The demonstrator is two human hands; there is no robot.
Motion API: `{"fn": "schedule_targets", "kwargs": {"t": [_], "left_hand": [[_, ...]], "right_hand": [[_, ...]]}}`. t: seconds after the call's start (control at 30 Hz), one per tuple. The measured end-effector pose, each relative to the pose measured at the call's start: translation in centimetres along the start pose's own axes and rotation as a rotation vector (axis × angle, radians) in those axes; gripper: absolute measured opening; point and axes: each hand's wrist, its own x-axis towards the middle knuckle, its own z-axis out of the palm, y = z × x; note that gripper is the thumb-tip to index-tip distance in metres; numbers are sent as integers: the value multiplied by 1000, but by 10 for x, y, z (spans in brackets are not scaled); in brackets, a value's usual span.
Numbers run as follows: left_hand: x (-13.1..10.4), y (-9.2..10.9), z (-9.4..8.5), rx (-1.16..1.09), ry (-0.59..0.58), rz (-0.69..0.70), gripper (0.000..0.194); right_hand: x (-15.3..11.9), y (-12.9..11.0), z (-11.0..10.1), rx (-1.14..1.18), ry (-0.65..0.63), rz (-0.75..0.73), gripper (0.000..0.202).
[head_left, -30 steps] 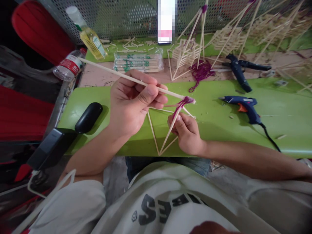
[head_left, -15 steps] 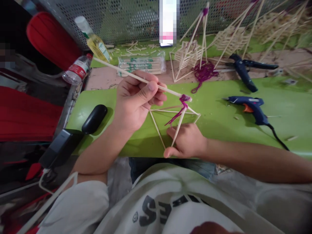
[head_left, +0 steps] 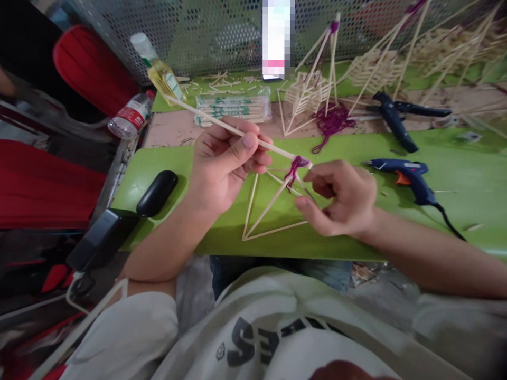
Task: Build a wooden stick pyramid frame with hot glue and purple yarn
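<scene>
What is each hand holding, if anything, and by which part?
Left hand: a wooden stick, pinched near its middle. Right hand: no grip visible; fingers parted beside the stick frame, contact unclear.

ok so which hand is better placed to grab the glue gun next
Right hand, I'd judge: it is nearer the glue gun and looks open, while the left hand pinches the stick.

Right hand (head_left: 344,198) hides part of the stick frame (head_left: 266,209), can't tell if its fingertips touch. Phone (head_left: 276,42) beyond the fingers of the left hand (head_left: 219,171) is pixelated; far right of them a stick tower (head_left: 447,45) goes blurry.
</scene>
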Motion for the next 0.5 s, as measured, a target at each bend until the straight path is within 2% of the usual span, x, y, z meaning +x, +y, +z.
{"fn": "schedule_targets", "kwargs": {"t": [0.07,0.13,0.3,0.4,0.5], "left_hand": [[1,0,0,15,2,-6,26],[2,1,-1,16,3,-1,26],[5,6,-2,-80,-9,-51,24],[6,10,-1,-141,-48,-112,25],[5,14,2,-129,-68,-96,29]], "right_hand": [[11,4,-1,-135,-154,-229,13],[16,6,-2,-183,-238,-325,21],[11,-2,-2,-242,-122,-318,26],[7,-9,-4,-398,-58,-413,21],[6,-10,-9,-587,-11,-561,8]]}}
